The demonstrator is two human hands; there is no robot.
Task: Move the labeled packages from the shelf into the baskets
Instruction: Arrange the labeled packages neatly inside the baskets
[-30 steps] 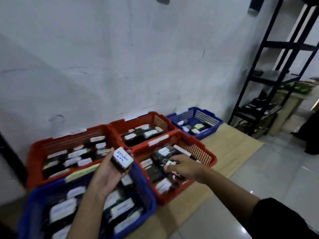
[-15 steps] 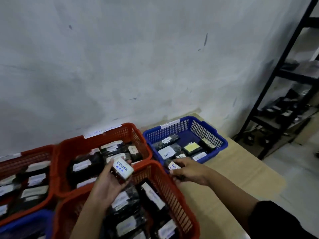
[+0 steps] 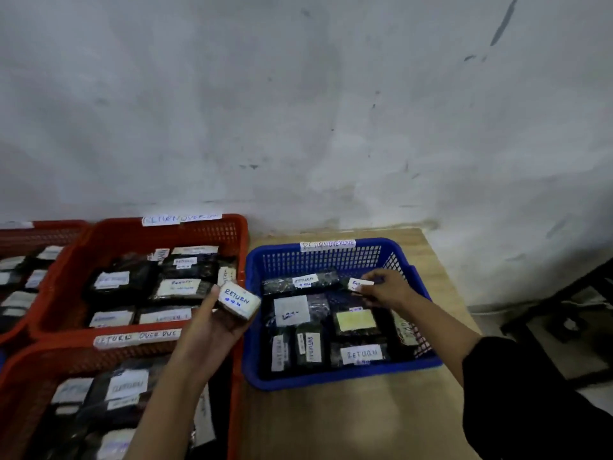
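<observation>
1. The left hand (image 3: 212,323) grips a small dark package (image 3: 238,299) from below, fingers curled round it, above the gap between the red basket (image 3: 109,237) and the blue basket (image 3: 318,376).
2. This package is a compact block in dark wrap. Its upper face carries a white label reading "RETURN" in blue handwriting, with a smaller blue line beneath that is too small to read.
3. The right hand (image 3: 384,290) reaches into the blue basket near its far right corner and pinches a second package (image 3: 360,284). This one is dark, with a white label bearing blue writing, partly covered by the fingers.
4. The blue basket holds further dark packages with white labels; one carries a pale yellow label (image 3: 355,320). A white strip (image 3: 327,244) is stuck on its far rim.
5. A nearer red basket (image 3: 39,360) also holds labelled dark packages.
6. The baskets stand on a wooden counter (image 3: 348,423) against a grey wall (image 3: 298,111).
</observation>
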